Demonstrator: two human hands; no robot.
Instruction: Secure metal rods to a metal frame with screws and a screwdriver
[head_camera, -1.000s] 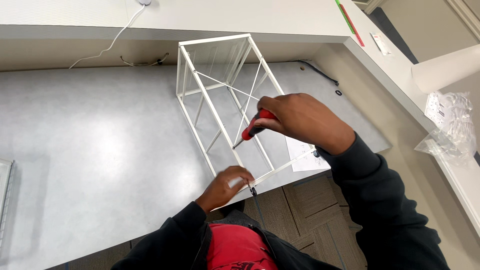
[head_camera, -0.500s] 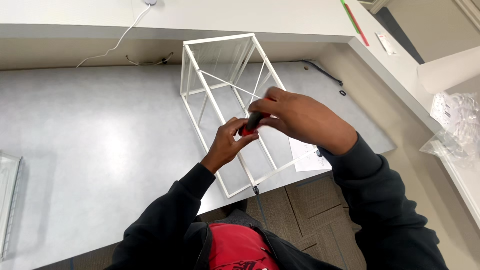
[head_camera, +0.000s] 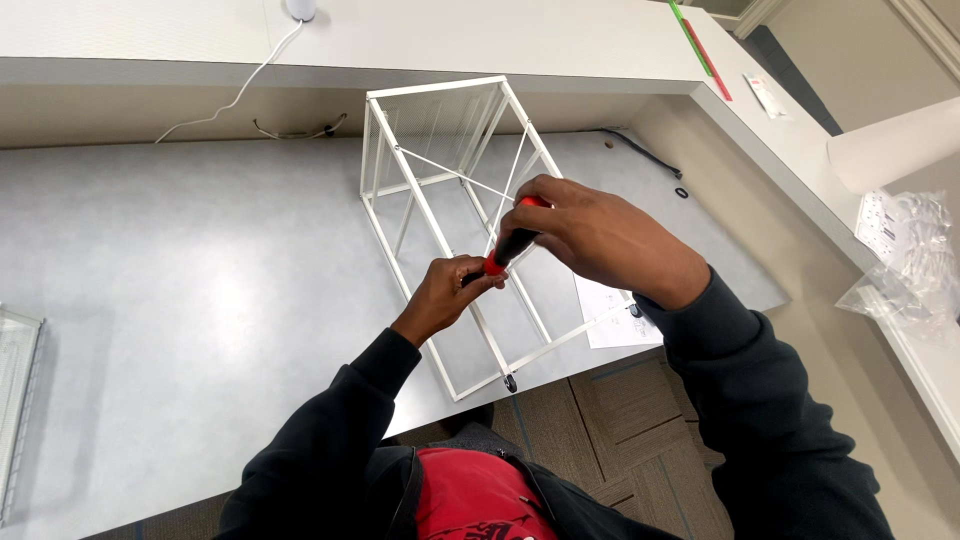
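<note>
Gripping the red-and-black screwdriver, my right hand closes fully; left hand pinches its tip (white wire frame beneath; clear plastic bag right of frame).

screwdriver tip hidden by left hand

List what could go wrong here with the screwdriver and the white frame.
The frame overhangs the grey table's front edge, so pushing could tip or slide it. The left hand sits right at the tip of the screwdriver that the right hand drives; a slip could jab it.
</note>
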